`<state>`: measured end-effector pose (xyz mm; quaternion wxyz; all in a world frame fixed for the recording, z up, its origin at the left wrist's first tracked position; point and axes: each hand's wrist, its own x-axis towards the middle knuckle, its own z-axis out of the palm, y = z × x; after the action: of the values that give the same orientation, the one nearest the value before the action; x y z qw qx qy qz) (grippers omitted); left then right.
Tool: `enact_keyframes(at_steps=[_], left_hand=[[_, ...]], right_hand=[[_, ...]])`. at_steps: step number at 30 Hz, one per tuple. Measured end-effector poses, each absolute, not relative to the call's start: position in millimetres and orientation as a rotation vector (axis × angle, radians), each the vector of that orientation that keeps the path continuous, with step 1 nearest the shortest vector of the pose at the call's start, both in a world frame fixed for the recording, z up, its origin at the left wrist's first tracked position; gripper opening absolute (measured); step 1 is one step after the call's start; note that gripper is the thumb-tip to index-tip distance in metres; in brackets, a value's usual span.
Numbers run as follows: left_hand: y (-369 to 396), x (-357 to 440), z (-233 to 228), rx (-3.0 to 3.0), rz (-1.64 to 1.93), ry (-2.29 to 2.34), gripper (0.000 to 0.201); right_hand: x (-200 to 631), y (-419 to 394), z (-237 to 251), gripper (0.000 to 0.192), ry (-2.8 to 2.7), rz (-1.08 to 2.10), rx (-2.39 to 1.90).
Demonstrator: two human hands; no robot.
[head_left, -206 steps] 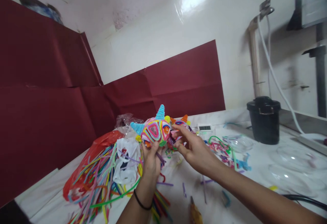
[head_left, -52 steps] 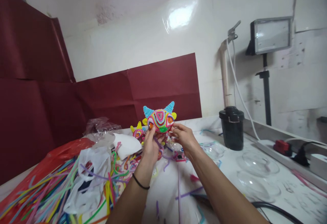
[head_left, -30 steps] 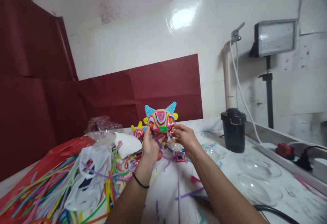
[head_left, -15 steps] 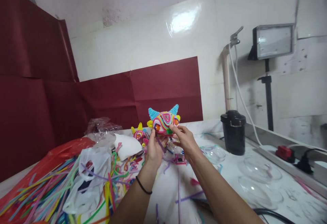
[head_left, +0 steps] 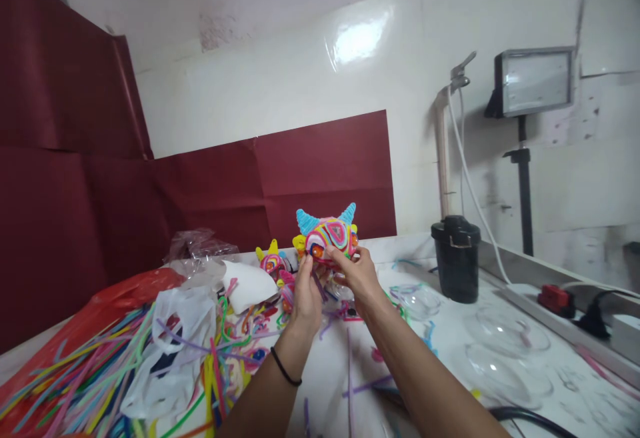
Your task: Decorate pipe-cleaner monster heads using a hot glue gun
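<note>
Between my two hands, above the table, is a colourful pipe-cleaner animal head [head_left: 336,237] with blue horns, yellow ears and orange eyes. My left hand [head_left: 306,295] grips it from below at its left side, a dark band round the wrist. My right hand [head_left: 359,275] closes on its lower right, the thumb lying across the front near an eye. A purple pipe cleaner [head_left: 319,286] hangs by the left fingers; whether it is joined to the head I cannot tell. Behind my left hand stands a similar head [head_left: 273,263] with yellow horns.
Many loose pipe cleaners [head_left: 95,371] lie on a red plastic bag [head_left: 135,288] at left, beside a white plastic bag [head_left: 175,351]. Clear plastic domes [head_left: 505,331], a black bin [head_left: 456,261] and a power strip [head_left: 530,305] are at right. A lamp [head_left: 537,81] stands behind.
The horned head has shifted slightly right and turned, so its left eye faces me more. My right thumb has slid left across its front.
</note>
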<state>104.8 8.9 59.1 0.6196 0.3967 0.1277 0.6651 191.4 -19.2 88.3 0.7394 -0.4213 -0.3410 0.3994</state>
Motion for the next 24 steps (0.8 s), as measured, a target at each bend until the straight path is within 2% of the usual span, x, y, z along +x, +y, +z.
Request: enact_keyframes(at_steps=[9,18,21,24], left_hand=[[8.5,106.9,57.6,0.980,1.572,0.267,0.042],[-1.2,107.7,65.4,1.012,1.582,0.288,0.035],[-3.9,102.7,71.0,1.072,1.755,0.489,0.038],[-6.3,93.6,79.1,1.264,2.120,0.807,0.035]], right_hand=[[183.1,-24.2,95.9,0.057,-0.644,0.918,-0.857],[183.9,-25.5,94.5,0.060,-0.615,0.924,-0.783],[183.5,-26.9,96.4,0.060,-0.603,0.918,-0.755],[182.2,-28.4,97.6,0.062,-0.607,0.902,-0.738]])
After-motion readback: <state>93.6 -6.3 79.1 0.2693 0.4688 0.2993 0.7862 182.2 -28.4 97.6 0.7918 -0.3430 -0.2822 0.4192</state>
